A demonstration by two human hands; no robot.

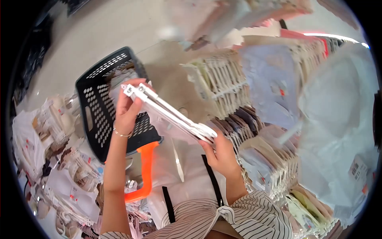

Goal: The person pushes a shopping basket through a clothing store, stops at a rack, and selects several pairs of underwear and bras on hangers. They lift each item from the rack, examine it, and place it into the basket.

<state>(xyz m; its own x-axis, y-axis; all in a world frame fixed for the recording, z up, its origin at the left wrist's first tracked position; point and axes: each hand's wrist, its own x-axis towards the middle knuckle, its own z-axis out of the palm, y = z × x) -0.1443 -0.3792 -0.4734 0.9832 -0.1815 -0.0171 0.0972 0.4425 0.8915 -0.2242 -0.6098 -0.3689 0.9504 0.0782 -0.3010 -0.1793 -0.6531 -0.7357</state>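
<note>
My left hand (128, 107) grips the upper left end of a small stack of white hangers (169, 111), its fingers wrapped round the clips. The lower right end of the same stack is held by my right hand (221, 153), thumb and fingers closed on it. Pale pinkish fabric (167, 129) hangs below the hangers. Behind my left hand is a dark grey perforated basket (93, 107) with an orange handle (146, 171), and some light garments (119, 79) lie inside it.
Heaps of pale garments (73, 191) on hangers lie at the left. Dense rows of hung garments (227, 77) fill the right, with a large white bra (334, 119) close by. A white bag (181, 179) with black straps is in front of my body. Tiled floor (95, 32) shows at the top.
</note>
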